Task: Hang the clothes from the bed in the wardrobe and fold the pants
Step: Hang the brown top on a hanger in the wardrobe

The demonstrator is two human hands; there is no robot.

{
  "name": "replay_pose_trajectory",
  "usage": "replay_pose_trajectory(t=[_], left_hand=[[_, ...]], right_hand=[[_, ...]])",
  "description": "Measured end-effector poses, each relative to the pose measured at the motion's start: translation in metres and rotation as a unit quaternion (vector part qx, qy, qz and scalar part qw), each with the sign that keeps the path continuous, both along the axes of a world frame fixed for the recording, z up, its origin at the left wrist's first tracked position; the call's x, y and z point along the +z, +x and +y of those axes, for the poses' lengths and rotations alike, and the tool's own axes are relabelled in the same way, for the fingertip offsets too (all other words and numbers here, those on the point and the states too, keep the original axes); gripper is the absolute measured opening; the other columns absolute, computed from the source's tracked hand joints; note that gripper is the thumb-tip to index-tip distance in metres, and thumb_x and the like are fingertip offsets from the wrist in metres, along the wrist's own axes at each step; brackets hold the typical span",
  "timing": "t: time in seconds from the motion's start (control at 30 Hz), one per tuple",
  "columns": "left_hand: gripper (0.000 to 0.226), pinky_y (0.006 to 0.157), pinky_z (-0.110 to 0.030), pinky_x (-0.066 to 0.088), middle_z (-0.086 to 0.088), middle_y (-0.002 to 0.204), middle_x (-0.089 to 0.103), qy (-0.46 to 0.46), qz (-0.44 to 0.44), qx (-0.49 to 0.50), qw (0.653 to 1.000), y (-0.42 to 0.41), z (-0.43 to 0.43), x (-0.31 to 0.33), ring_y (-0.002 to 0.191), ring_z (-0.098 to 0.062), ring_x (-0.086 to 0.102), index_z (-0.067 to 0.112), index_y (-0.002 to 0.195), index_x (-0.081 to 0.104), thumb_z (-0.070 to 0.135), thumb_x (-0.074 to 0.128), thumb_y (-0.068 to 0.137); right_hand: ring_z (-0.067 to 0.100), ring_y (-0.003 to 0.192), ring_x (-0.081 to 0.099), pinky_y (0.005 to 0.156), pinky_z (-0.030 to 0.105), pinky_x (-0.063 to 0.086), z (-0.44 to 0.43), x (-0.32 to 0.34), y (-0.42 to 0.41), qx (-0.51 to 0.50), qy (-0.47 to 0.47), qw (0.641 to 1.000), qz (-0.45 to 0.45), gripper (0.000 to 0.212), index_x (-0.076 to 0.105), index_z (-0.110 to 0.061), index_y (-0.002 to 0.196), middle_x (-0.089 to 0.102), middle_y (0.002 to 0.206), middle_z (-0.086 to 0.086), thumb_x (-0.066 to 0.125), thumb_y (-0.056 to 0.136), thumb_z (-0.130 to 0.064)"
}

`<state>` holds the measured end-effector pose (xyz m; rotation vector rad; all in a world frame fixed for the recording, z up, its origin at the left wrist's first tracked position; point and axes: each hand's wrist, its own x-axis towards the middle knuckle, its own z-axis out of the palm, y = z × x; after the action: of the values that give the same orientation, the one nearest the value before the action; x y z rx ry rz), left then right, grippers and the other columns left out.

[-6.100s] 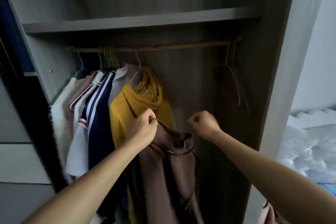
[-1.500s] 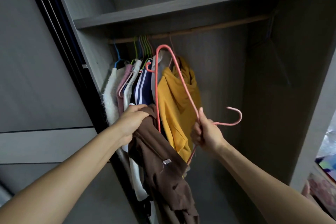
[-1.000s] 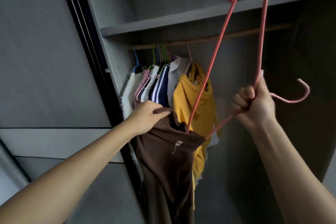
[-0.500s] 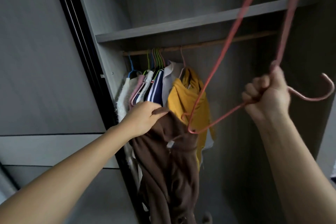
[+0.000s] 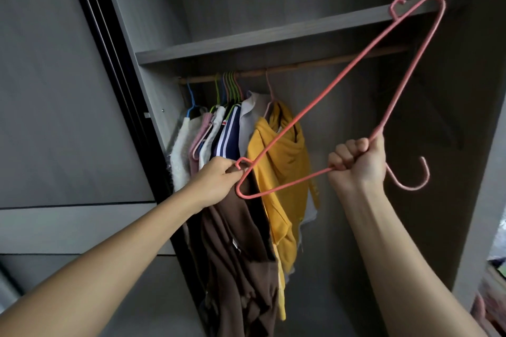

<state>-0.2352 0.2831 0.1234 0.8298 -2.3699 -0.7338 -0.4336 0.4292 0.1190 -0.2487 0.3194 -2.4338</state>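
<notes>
Pink hanger [image 5: 339, 76] fisted in right hand [image 5: 358, 161], brown garment [image 5: 238, 254] seemingly gripped by left hand [image 5: 216, 183]

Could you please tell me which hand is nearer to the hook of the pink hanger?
Right. The right hand grips the pink hanger beside its hook; the left hand, holding the brown garment, is at the hanger's far corner.

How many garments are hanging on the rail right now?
6 visible, bunched at the left end of the rail, left to right: fluffy white garment, pink garment, white garment, navy striped top, pale shirt, yellow hoodie. Others may hide between them.
</notes>
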Motion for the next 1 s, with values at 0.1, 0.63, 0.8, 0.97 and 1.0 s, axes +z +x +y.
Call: replay_pose_trajectory(t=[0.1, 0.63, 0.8, 0.97, 1.0], left_hand=[[0.028, 0.062, -0.033, 0.022, -0.003, 0.062, 0.031, 0.048, 0.023, -0.003, 0.999, 0.005, -0.004, 0.003, 0.060, -0.018, 0.029, 0.010, 0.077, 0.057, 0.031, 0.055, 0.096], [0.061, 0.067, -0.033, 0.037, -0.008, 0.070, 0.052, 0.068, 0.075, 0.039, 0.994, 0.027, -0.001, 0.021, 0.063, -0.019, 0.049, -0.002, 0.080, 0.059, 0.059, 0.055, 0.082], [0.054, 0.063, -0.032, 0.035, -0.007, 0.063, 0.051, 0.052, 0.084, 0.063, 0.993, 0.027, 0.004, 0.018, 0.057, -0.017, 0.045, -0.004, 0.081, 0.063, 0.048, 0.053, 0.092], [0.051, 0.059, -0.026, 0.032, 0.004, 0.052, 0.043, 0.046, 0.069, 0.042, 0.996, 0.014, 0.018, 0.019, 0.053, -0.012, 0.043, 0.002, 0.066, 0.047, 0.044, 0.054, 0.094], [0.055, 0.064, -0.028, 0.035, 0.000, 0.060, 0.048, 0.059, 0.074, 0.026, 0.995, 0.014, 0.018, 0.019, 0.059, -0.013, 0.048, -0.002, 0.072, 0.051, 0.049, 0.054, 0.091]], right_hand=[[0.009, 0.043, 0.017, 0.038, 0.023, 0.018, 0.000, 0.007, 0.005, -0.020, -0.009, 0.999, 0.025, 0.059, 0.034, -0.021, 0.050, 0.021, 0.050, -0.006, 0.042, 0.098, -0.053], [0.008, 0.043, 0.021, 0.038, 0.022, 0.020, 0.005, 0.004, 0.022, -0.039, 0.013, 0.998, 0.050, 0.056, 0.036, -0.022, 0.050, 0.025, 0.049, -0.007, 0.045, 0.097, -0.051], [0.008, 0.043, 0.019, 0.038, 0.022, 0.019, 0.010, 0.006, 0.022, -0.021, -0.003, 0.998, 0.064, 0.057, 0.034, -0.022, 0.050, 0.023, 0.049, -0.007, 0.044, 0.098, -0.052], [0.010, 0.043, 0.026, 0.041, 0.024, 0.023, -0.018, -0.015, 0.046, 0.001, 0.079, 0.984, 0.157, 0.058, 0.037, -0.022, 0.049, 0.028, 0.049, -0.005, 0.046, 0.096, -0.055], [0.010, 0.043, 0.026, 0.041, 0.024, 0.023, -0.022, -0.020, 0.050, 0.005, 0.091, 0.982, 0.167, 0.058, 0.038, -0.022, 0.048, 0.028, 0.049, -0.004, 0.045, 0.096, -0.054]])
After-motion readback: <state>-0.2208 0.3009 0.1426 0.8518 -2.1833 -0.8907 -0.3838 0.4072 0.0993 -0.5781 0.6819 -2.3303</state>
